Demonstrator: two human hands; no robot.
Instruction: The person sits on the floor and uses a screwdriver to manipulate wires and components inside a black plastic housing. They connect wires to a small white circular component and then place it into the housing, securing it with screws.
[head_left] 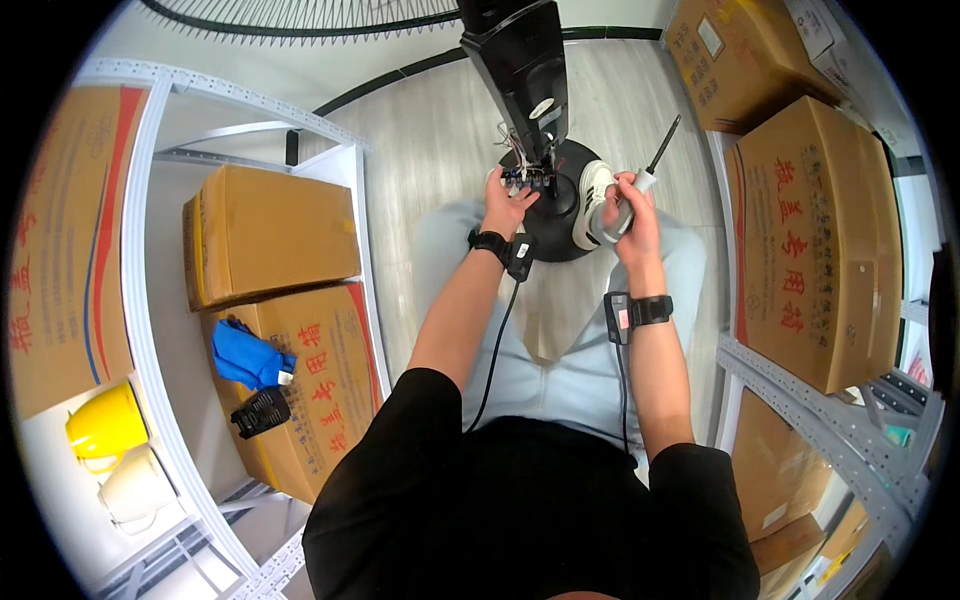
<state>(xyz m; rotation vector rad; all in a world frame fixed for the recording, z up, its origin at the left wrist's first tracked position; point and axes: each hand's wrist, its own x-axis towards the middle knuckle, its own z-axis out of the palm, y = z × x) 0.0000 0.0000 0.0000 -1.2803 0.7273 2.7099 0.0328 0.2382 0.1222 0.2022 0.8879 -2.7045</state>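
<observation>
A black standing fan [518,75] rises in front of me from a round black base [553,243] on the floor. Its housing is open low down, and thin loose wires [510,135] hang out. My left hand [508,205] is closed around a small circuit board [522,180] at the opening, still close to the post. To the right, my right hand [635,220] grips a screwdriver [655,160] with a grey handle; its dark shaft points up and away from the fan. A white shoe [592,205] rests on the base between my hands.
Metal shelving with cardboard boxes [270,235] stands close on the left, with a blue cloth [248,355] and yellow and white mugs [105,425]. More boxes [815,245] fill the right rack [800,385]. The fan's wire guard [300,18] spreads overhead at far left.
</observation>
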